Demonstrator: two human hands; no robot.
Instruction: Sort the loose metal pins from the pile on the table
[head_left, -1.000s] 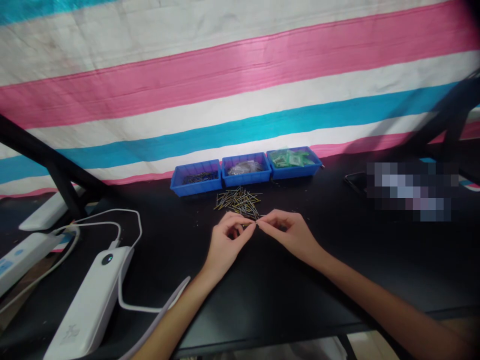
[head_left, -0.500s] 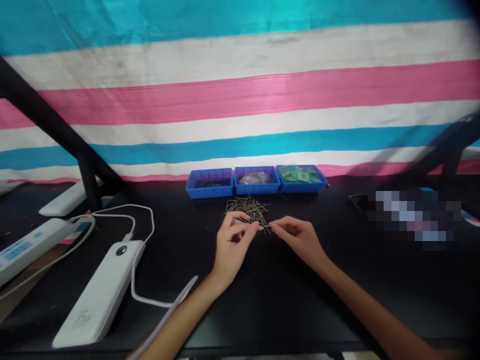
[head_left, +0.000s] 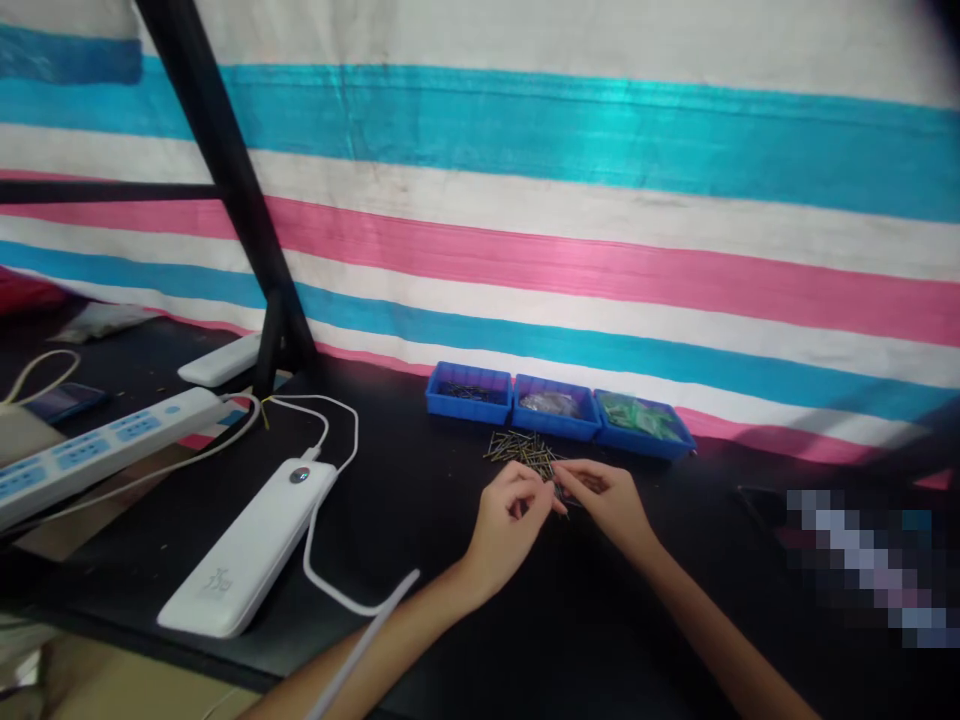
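My left hand (head_left: 514, 510) is closed in a pinch, thumb and index finger together, at the near edge of a pile of thin, dark and brass-coloured screws or nails (head_left: 517, 448). Almost touching it, my right hand (head_left: 604, 495) pinches from the other side, its fingertips meeting those of the left. Whatever sits between the fingertips is too small and hidden to make out. Behind the pile stand three joined blue bins: the left bin (head_left: 469, 408) holds dark thin pieces, the middle bin (head_left: 556, 424) clear plastic packets, the right bin (head_left: 645, 442) green packets.
A white power bank (head_left: 244, 550) with a white cable (head_left: 311, 560) lies left of my forearm. Farther left are a power strip (head_left: 112, 440), another white device (head_left: 221, 360) and a black frame post (head_left: 240, 200). A dark, partly pixelated object (head_left: 765, 505) lies at the right.
The view has turned left and tilted, so the bins and pile appear farther right and lower. My fingertips have come closer together; both hands remain pinched.
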